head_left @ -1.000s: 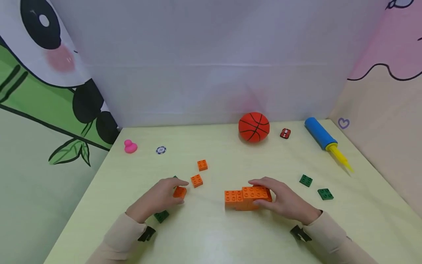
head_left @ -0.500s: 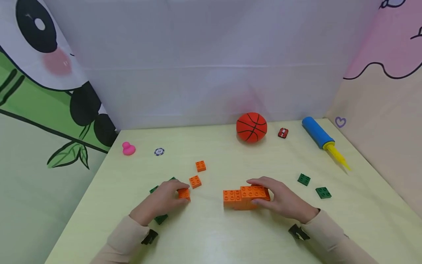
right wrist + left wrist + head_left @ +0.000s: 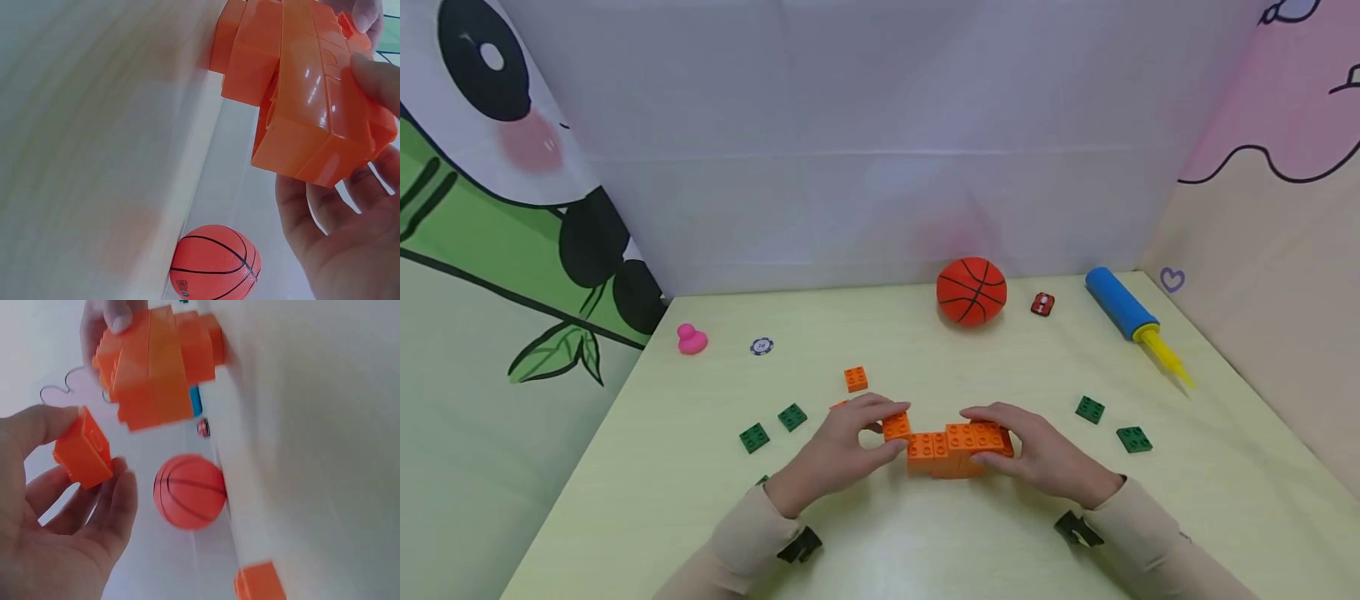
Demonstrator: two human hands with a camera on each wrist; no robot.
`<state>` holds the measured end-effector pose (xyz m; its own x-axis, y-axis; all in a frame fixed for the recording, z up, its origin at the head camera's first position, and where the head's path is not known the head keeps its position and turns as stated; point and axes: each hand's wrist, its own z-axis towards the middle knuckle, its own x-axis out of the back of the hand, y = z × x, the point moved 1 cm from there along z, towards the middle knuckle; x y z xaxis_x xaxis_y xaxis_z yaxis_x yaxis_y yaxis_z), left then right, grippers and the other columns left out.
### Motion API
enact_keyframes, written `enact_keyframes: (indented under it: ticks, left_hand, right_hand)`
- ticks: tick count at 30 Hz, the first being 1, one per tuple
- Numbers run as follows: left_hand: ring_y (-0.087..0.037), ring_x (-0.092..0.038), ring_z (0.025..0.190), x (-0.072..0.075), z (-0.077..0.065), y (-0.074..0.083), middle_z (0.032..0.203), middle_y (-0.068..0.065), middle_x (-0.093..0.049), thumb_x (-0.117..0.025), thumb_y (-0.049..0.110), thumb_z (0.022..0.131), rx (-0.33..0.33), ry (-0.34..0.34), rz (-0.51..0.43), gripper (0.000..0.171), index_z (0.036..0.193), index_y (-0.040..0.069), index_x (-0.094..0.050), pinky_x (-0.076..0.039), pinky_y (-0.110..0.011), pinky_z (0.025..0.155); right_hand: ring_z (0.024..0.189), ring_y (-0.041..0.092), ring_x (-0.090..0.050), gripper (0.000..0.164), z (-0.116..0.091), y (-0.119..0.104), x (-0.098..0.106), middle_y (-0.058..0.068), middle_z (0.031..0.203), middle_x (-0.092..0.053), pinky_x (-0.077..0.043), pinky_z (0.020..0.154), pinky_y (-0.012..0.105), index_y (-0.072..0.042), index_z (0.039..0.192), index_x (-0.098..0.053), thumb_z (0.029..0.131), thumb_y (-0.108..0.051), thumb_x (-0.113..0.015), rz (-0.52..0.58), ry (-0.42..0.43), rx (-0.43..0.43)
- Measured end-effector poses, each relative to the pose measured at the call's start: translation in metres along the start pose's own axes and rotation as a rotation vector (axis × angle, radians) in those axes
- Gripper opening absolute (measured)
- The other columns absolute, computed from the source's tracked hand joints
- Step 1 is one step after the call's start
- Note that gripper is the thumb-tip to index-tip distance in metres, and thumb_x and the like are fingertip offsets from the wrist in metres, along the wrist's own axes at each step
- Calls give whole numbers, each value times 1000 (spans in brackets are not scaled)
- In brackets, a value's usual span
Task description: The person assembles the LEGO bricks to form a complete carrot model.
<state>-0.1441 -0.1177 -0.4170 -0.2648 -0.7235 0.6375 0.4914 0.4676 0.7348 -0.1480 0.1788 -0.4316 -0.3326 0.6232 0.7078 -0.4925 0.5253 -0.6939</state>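
- Far left first: a pink toy (image 3: 692, 339), squat and rounded, towards the back of the pale table (image 3: 625, 467), then a printed chip (image 3: 762, 346) lying flat nearby.
- Nearer the front, two green bricks (image 3: 753, 437), studs up and apart; by the left cuff (image 3: 752, 533), just a sliver of a third green brick (image 3: 763, 480).
- Into the middle, and pinching neatly with the left hand (image 3: 838, 448): a small orange brick (image 3: 896, 427), thumb on the near side, fingers on the far side.
- Beyond those knuckles, a loose orange brick (image 3: 855, 379) on the table, and the edge of another orange brick (image 3: 838, 405), mostly hidden.
- Here, the big orange build (image 3: 951, 454), stepped and many-studded, right beside the small brick, with a gap between in the left wrist view; contact with the table hard to tell.
- Gripping the build's right end: the right hand (image 3: 1048, 454), thumb along the front, fingers behind.
- At the back, a basketball (image 3: 972, 292) and, to the right, a little red car (image 3: 1042, 304).
- Out right, two more green bricks (image 3: 1090, 409), then a blue-and-yellow pump (image 3: 1123, 308), nozzle towards the front.
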Motion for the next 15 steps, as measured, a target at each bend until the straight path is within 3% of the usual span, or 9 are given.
enact_keyframes:
  ticks: [7,15]
  left_hand:
    - [-9,-60,109,-22,9,11,123,6,-64,-72,29,93,-63,-34,19,45,135,17,-64,-52,-30,96]
    - [-9,-58,115,-29,14,15,125,5,-63,-72,26,93,-20,-79,16,47,138,17,-61,-49,-25,99]
  right_hand:
    - [120,15,-56,57,0,1,-1,2,137,-59,-46,104,51,-24,143,-53,91,-43,-70,10,-2,7]
    - [117,15,-56,61,2,1,0,1,139,-58,-49,101,47,-18,144,-52,91,-42,-71,12,-4,-36]
